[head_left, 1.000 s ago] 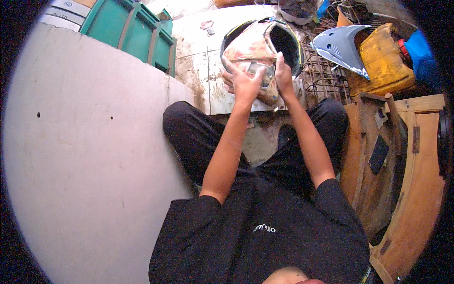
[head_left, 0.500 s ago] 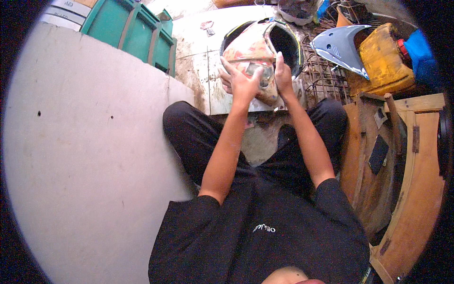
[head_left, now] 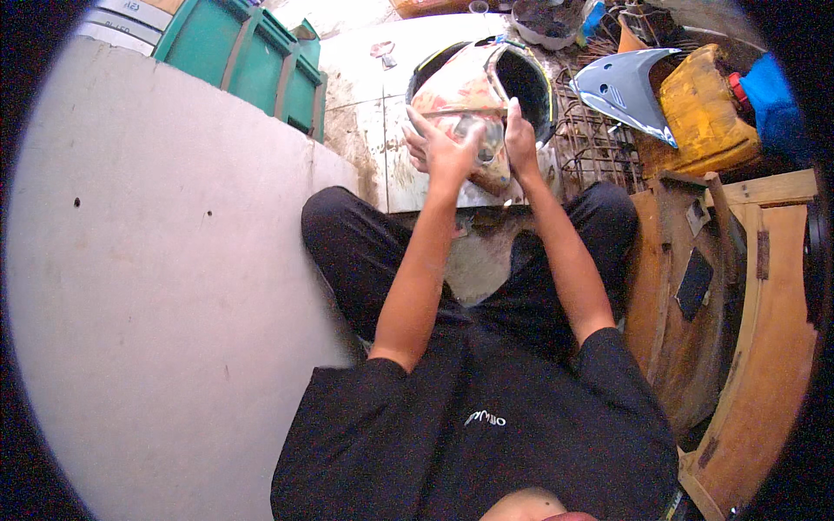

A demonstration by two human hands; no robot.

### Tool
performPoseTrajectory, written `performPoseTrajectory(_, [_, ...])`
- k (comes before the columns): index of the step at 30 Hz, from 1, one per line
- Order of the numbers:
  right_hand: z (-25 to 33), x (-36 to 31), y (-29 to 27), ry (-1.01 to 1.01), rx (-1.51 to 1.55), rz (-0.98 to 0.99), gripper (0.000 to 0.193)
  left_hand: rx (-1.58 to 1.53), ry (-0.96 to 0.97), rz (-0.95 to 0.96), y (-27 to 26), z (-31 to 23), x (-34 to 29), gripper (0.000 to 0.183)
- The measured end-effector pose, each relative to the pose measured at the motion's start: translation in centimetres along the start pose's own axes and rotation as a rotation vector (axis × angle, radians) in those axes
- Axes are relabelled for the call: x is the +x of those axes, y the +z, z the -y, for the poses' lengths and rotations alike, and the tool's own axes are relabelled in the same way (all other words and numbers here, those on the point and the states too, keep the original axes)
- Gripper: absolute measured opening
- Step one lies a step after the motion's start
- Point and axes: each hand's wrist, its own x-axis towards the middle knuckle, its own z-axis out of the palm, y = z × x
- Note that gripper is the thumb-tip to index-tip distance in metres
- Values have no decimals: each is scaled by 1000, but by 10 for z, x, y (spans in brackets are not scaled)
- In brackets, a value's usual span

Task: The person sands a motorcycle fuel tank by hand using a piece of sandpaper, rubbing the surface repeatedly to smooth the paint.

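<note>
A full-face helmet (head_left: 456, 87) with a worn, patchy whitish and reddish shell rests on white tiles in front of me. Its dark opening faces right and is edged with a thin yellow line. My left hand (head_left: 443, 154) lies against the near left part of the shell, fingers spread and thumb stretched across it. Whitish dust coats those fingertips, and the thumb is slightly blurred. On the near right side, my right hand (head_left: 520, 146) grips the helmet's edge with its thumb pointing up; its other fingers are mostly hidden.
A low white wall (head_left: 165, 260) runs along my left, with a green crate-like box (head_left: 261, 65) behind it. To the right are rusty wire mesh (head_left: 599, 139), a grey plastic panel (head_left: 621, 87), a yellow jerrycan (head_left: 708, 113) and a wooden frame (head_left: 773, 295). A bowl (head_left: 543, 26) stands behind.
The whole view has shifted very slightly. My left thumb looks more blurred on the helmet's shell; my right hand keeps its hold in the same place.
</note>
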Motion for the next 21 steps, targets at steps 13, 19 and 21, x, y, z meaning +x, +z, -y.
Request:
performPoseTrajectory(13, [3,-5,9,-97,75,-92,70,-35,20,-114,7,8,3,130])
performPoseTrajectory(19, [0,-1,13,-28,3,-45,72,-166,-198,-175,3,25,27,129])
performPoseTrajectory(21, [-7,0,10,-20,-27,-62,72,-164,-165,-114,7,15,17,130])
